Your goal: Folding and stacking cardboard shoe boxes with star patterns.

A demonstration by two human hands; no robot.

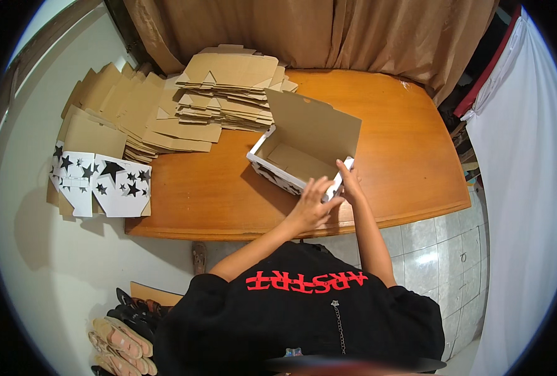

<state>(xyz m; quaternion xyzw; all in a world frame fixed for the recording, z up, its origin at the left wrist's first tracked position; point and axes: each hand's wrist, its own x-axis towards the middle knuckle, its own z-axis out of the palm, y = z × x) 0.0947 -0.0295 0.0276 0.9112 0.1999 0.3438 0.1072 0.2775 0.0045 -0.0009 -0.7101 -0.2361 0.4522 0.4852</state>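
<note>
A cardboard box [277, 176], white with black stars outside and plain brown inside, stands on the table in front of me. Its lid [316, 122] is raised at the far side, and no contents show inside. My left hand [314, 205] is closed on the box's near right corner, fingers over the edge and thumb at the side. Along the right side wall, my right hand [351, 183] grips the box, its thumb up by the top edge. The fingers of my right hand are partly hidden.
Flattened cardboard boxes lie in a tall stack [228, 72] at the table's back left. A star-printed flat sheet [120, 188] overhangs the left table edge [165, 233]. Brown curtains [303, 31] hang behind; shoes [125, 335] sit on the floor at lower left.
</note>
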